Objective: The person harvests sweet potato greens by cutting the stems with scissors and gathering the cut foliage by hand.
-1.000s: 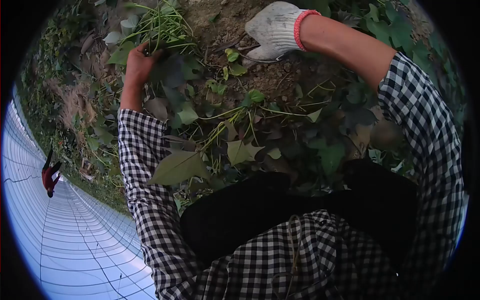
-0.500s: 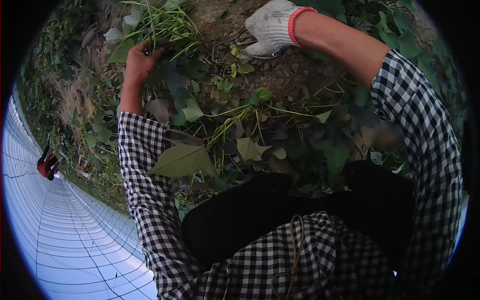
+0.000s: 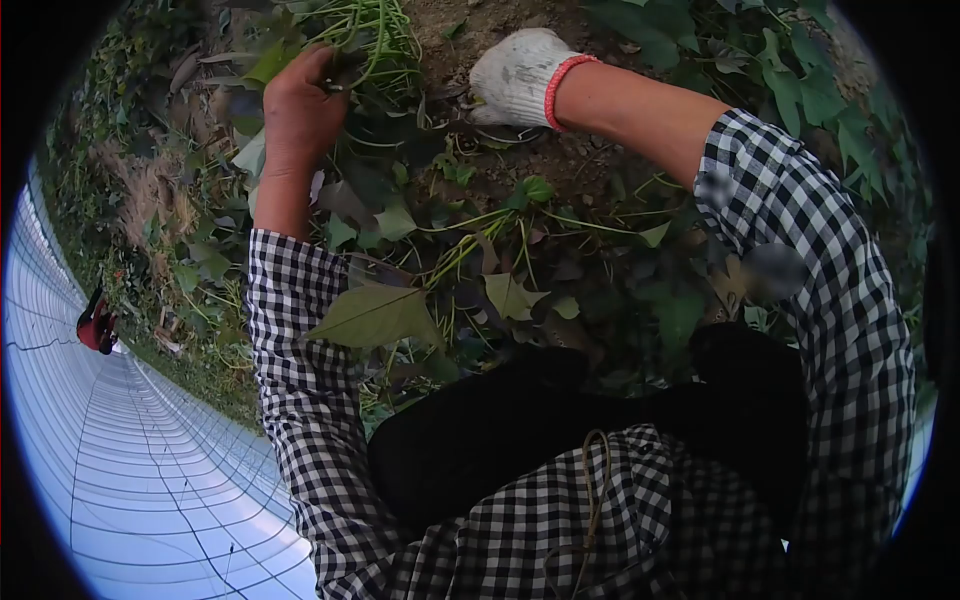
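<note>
My bare left hand is closed at the left side of a bunch of green stems, its fingertips partly hidden among stems and leaves. My right hand, in a white knitted glove with a red cuff, rests low over the brown soil just right of the bunch. Its fingers point left and down, and their tips are hard to make out against thin vines. Below both hands, leafy vines spread across the ground, with a large pale green leaf beside my left sleeve.
My dark-trousered knees are close beneath the vines. Broad leaves grow at the upper right. Far off at the left, a person in red bends near the ribbed greenhouse cover. A cord hangs from my checked shirt.
My left hand has shifted slightly right and up, near the stems. My gloved right hand has moved left, toward the bunch. The distant person has bent lower.
</note>
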Tool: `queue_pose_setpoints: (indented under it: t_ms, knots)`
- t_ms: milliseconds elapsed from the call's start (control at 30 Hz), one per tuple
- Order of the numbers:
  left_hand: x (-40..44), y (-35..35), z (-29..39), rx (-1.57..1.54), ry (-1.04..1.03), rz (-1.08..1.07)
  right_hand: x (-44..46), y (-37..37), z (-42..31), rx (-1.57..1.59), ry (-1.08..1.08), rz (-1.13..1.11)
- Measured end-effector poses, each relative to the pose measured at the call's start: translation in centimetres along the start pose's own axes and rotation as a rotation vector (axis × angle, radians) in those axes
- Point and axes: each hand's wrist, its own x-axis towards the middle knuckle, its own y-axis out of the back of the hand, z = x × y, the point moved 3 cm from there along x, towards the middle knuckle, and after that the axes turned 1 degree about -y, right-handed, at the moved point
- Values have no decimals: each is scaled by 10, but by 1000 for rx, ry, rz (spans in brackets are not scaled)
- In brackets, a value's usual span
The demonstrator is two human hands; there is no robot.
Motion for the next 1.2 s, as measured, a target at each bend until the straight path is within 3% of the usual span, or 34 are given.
queue_pose_setpoints:
  t_ms: [67,133,167,367,867,967,1067,1200]
  knots:
    - [13,-11,32,82,-215,-72,-1,0,-1,12,-10,-5]
    - [25,-47,35,336,-340,-326,-2,-2,-5,13,-10,2]
    - [27,-63,26,390,-407,-326,-3,-2,-4,9,-10,12]
    - [31,-90,-3,627,-238,-543,0,-6,2,3,-5,61]
    - [9,-57,-27,558,-125,-256,0,-42,37,9,85,241]
    - [17,-6,-47,612,105,-127,-2,-55,48,-11,122,308]
    - [-4,69,-77,562,238,299,-15,-40,42,-23,57,187]
    - [-63,149,-78,293,564,394,-20,-54,51,-6,60,202]
